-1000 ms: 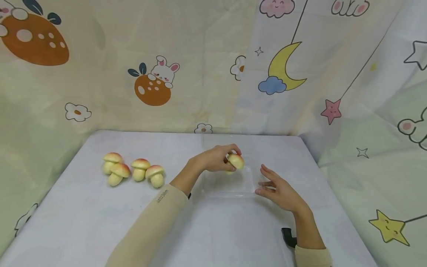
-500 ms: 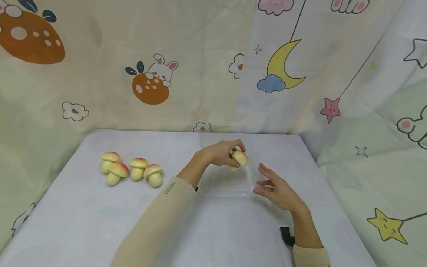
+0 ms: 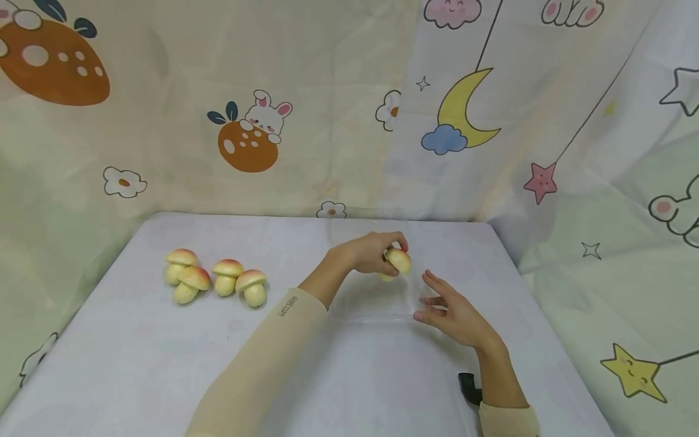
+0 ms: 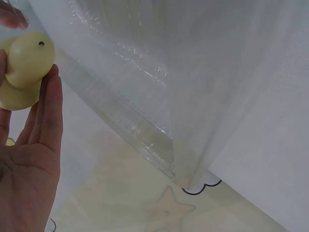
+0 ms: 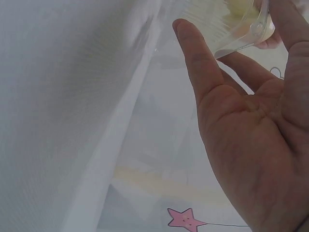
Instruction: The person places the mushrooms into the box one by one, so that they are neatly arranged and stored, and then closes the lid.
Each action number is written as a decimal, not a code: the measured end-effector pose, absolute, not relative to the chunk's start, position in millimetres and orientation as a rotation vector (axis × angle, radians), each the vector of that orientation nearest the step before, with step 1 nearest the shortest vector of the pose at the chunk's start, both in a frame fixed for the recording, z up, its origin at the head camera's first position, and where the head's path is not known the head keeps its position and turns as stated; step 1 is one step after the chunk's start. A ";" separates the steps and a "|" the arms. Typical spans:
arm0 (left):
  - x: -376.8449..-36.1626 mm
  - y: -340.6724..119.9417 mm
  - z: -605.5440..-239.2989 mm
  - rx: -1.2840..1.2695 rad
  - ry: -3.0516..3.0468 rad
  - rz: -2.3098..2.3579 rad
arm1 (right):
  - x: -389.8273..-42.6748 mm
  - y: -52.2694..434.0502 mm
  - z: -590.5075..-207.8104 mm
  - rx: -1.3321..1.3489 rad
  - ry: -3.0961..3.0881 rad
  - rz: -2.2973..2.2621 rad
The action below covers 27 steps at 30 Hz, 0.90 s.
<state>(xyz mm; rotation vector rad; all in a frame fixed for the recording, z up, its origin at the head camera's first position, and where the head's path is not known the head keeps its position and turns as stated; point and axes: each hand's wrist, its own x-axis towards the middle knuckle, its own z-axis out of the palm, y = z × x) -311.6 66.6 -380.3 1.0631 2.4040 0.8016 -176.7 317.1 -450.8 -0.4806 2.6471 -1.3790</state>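
Note:
In the head view a yellow toy mushroom (image 3: 399, 261) with a red-tinged cap is gripped by my left hand (image 3: 371, 252), over the right part of a clear plastic box (image 3: 377, 318). The left wrist view has the mushroom (image 4: 31, 60) between thumb and fingers, with the clear plastic (image 4: 130, 106) beside it. At the box's right front corner is my right hand (image 3: 461, 315), its fingers spread and lightly bent. From the right wrist, the fingers (image 5: 200, 60) appear beside the clear box corner (image 5: 258, 29).
Several more toy mushrooms lie in a loose group on the left of the white table (image 3: 136, 364), among them a mushroom (image 3: 253, 288) nearest the box. A patterned cloth (image 3: 338, 109) hangs behind the table. A black strap piece (image 3: 469, 388) shows at the right wrist.
My left hand has shifted to the right with the mushroom, toward the box's right side. My right hand stays at the box corner, nearly still.

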 end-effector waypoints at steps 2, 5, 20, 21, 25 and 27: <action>-312.2 68.8 -381.0 1.062 2.415 0.768 | -176.5 317.4 -451.6 -0.481 2.647 -1.382; -313.1 71.7 -381.6 1.059 2.435 0.719 | -176.5 317.7 -452.5 -0.478 2.657 -1.382; -312.0 78.2 -380.1 0.982 2.473 0.528 | -173.7 319.0 -448.3 -0.491 2.638 -1.377; -312.2 78.9 -380.8 0.981 2.471 0.522 | -173.6 319.1 -448.4 -0.486 2.640 -1.377; -313.4 79.1 -383.1 0.978 2.476 0.496 | -175.9 317.5 -450.4 -0.480 2.638 -1.381; -313.6 78.8 -383.2 0.974 2.479 0.480 | -177.9 316.9 -452.3 -0.479 2.639 -1.381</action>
